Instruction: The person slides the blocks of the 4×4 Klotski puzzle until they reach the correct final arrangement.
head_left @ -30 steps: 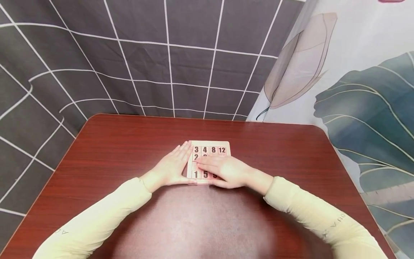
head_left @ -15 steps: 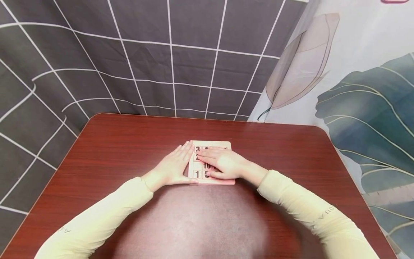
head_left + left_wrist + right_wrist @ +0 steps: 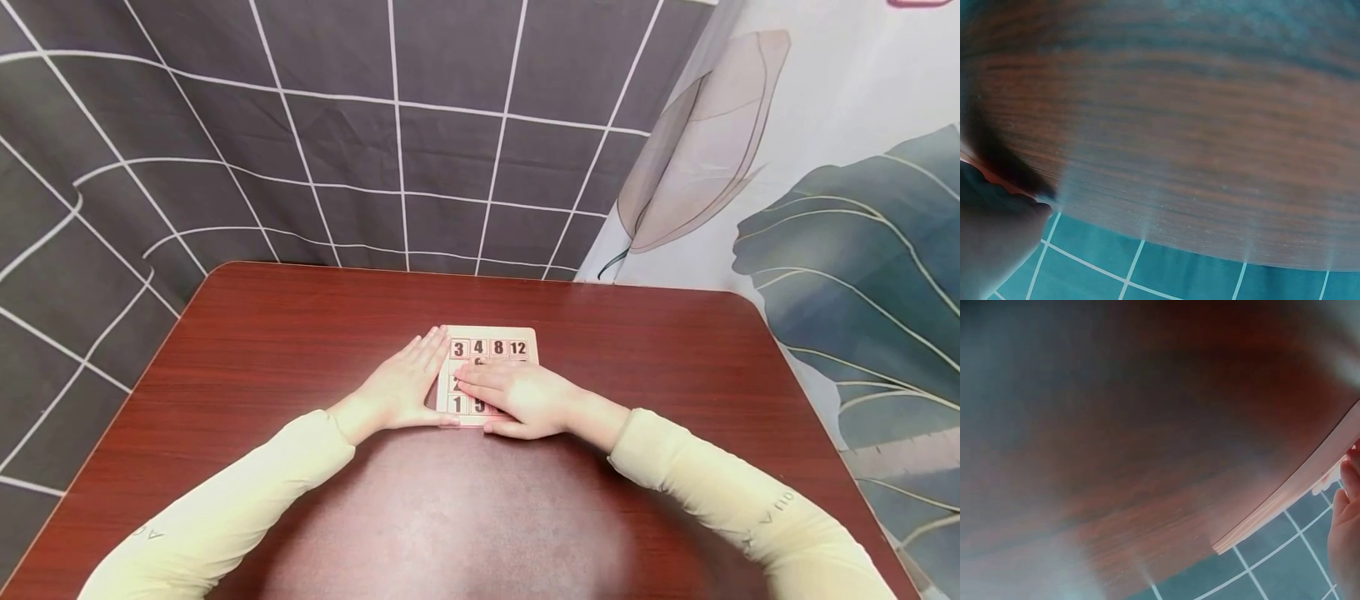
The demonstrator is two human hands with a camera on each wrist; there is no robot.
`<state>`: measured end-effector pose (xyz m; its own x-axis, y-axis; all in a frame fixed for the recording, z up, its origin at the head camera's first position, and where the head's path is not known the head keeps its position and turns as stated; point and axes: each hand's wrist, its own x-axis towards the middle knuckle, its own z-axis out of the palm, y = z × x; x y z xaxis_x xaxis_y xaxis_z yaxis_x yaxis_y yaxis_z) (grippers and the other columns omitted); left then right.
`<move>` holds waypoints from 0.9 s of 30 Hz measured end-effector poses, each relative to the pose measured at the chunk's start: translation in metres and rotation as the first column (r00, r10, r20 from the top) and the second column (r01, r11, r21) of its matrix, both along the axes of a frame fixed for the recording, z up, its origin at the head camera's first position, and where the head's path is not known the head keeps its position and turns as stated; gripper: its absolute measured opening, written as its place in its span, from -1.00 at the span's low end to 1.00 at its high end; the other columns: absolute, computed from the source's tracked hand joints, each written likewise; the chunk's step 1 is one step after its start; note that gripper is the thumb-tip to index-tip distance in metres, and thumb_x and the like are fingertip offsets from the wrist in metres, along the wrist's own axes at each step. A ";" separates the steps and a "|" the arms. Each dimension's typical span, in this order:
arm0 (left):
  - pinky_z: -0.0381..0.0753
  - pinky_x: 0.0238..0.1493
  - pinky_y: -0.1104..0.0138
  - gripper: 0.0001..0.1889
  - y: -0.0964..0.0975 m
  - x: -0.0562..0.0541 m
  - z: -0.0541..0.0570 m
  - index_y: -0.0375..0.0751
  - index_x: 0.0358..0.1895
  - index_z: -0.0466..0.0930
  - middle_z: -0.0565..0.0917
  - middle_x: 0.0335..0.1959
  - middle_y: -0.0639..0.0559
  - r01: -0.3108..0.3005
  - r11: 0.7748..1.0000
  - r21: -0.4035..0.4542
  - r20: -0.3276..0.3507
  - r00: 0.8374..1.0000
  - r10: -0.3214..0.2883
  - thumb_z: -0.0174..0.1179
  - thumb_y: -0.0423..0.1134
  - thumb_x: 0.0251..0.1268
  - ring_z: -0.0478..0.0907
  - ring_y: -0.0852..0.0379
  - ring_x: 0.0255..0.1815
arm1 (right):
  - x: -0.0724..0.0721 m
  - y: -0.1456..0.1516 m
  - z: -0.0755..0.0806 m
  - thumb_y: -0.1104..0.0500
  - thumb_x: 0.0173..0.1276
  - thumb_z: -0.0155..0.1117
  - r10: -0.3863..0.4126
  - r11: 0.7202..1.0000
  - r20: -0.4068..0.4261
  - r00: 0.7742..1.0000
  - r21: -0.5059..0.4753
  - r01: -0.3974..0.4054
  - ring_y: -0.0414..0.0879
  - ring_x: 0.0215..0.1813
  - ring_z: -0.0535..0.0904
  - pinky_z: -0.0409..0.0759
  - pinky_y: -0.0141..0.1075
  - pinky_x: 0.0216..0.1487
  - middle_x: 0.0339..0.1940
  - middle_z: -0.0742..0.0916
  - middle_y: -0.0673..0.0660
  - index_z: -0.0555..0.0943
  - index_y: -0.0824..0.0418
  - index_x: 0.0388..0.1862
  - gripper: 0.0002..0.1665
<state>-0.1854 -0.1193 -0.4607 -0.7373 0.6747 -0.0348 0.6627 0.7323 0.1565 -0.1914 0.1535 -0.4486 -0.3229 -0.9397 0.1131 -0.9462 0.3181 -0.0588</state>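
Note:
A pale number slide puzzle lies flat on the table, with 3, 4, 8 and 12 along its top row. My left hand braces it, straight fingers along the left edge and thumb at the lower left corner. Over the lower right part lies my right hand, its extended fingertips on the tile marked 2 in the third row. The hand hides much of the middle rows. In the right wrist view, the puzzle's side runs beside the right fingers. Dark and partial, the left hand shows in the left wrist view's corner.
The reddish-brown wooden table spreads around the puzzle. Behind it hangs a dark grey curtain with white grid lines. At the right is a pale curtain with large leaf prints.
My right hand went up to the upper rows, then came back down toward me. The 2 tile has slid from the second row to the third. My left hand stays in place.

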 end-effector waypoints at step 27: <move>0.05 0.79 0.00 0.31 0.002 -0.001 -0.001 -0.53 0.67 -0.05 -0.02 0.74 -0.42 -0.021 0.999 -0.040 0.031 0.999 0.022 0.26 0.50 0.25 -0.04 -0.25 0.79 | -0.028 -0.006 0.001 -0.10 0.56 0.25 -0.087 0.996 0.035 0.996 0.025 0.086 0.05 0.61 0.48 0.38 -0.06 0.68 0.57 0.58 0.18 0.49 0.24 0.56 -0.28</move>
<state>-0.1863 -0.1168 -0.4617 -0.7496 0.6565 -0.0845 0.6420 0.7522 0.1482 -0.2198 0.1474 -0.4481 -0.4062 -0.9104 0.0782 -0.9127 0.4000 -0.0839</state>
